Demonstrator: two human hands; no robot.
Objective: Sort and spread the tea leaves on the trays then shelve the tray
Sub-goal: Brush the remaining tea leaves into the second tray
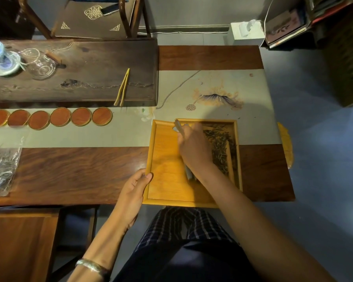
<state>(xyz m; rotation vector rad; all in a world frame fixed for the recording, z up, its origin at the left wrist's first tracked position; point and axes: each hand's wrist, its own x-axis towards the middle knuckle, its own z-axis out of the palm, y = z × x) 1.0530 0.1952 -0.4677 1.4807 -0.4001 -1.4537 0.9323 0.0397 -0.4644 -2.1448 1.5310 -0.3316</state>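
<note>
Tea leaves (pixel 220 148) are lying along the right side of the wooden tray (pixel 165 159). Right hand (pixel 194 149) is gripping a grey tool (pixel 189 173); left hand (pixel 134 189) is clasping the tray's left rim. Coasters (pixel 49 119) and tongs (pixel 122 88) are sitting well apart.

The left hand (pixel 134 190) reaches forward with a bare forearm and a silver bracelet on the wrist; its fingers are curled and the thumb lies on top, closed on the edge of the tray (pixel 165 165). The right hand (pixel 194 148) stretches further forward, palm down, fingers closed around a thin tool (pixel 189 173).
</note>
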